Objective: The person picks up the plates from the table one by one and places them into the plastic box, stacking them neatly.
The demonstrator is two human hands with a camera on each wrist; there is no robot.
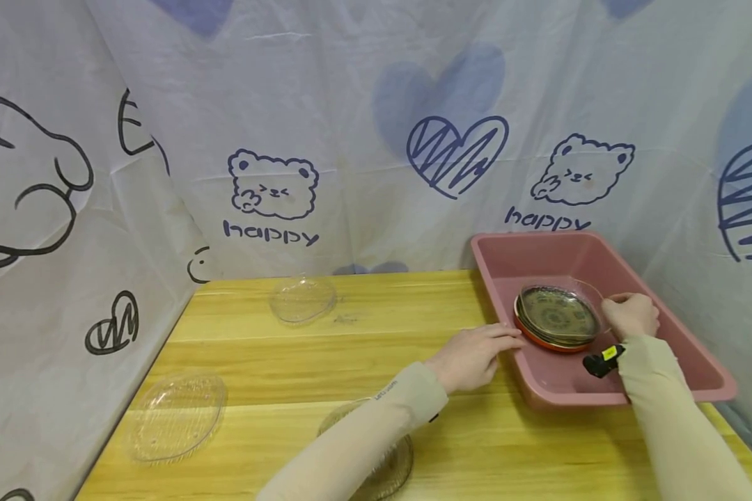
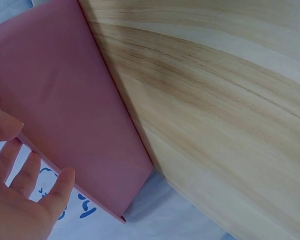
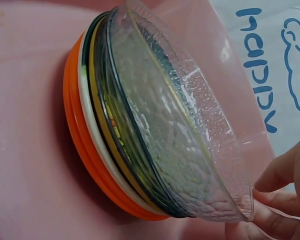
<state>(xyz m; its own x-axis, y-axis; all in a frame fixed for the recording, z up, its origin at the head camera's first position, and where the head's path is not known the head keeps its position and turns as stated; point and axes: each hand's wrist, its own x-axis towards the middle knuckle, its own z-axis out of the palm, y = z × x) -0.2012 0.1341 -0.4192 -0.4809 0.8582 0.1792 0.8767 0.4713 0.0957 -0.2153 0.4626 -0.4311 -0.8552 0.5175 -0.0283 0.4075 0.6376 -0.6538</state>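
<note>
Inside the pink basin (image 1: 677, 334), my right hand (image 1: 634, 313) pinches the rim of a clear, textured plate (image 3: 190, 145). This plate sits over a stack of plates (image 1: 556, 313), its gripped edge reaching past the stack's side. In the right wrist view, orange (image 3: 82, 135), white, yellow and dark rims show below it. My left hand (image 1: 470, 356) reaches to the basin's near left rim, its fingertips resting there. The left wrist view shows those fingers (image 2: 57, 195) along the rim and the thumb over the outer wall (image 2: 85, 110).
A clear dish (image 1: 303, 299) stands at the table's back, and a larger ribbed clear one (image 1: 177, 417) lies at the left. My left forearm partly covers a clear plate (image 1: 393, 470) at the front. Printed cloth (image 1: 351, 139) hangs behind the wooden table.
</note>
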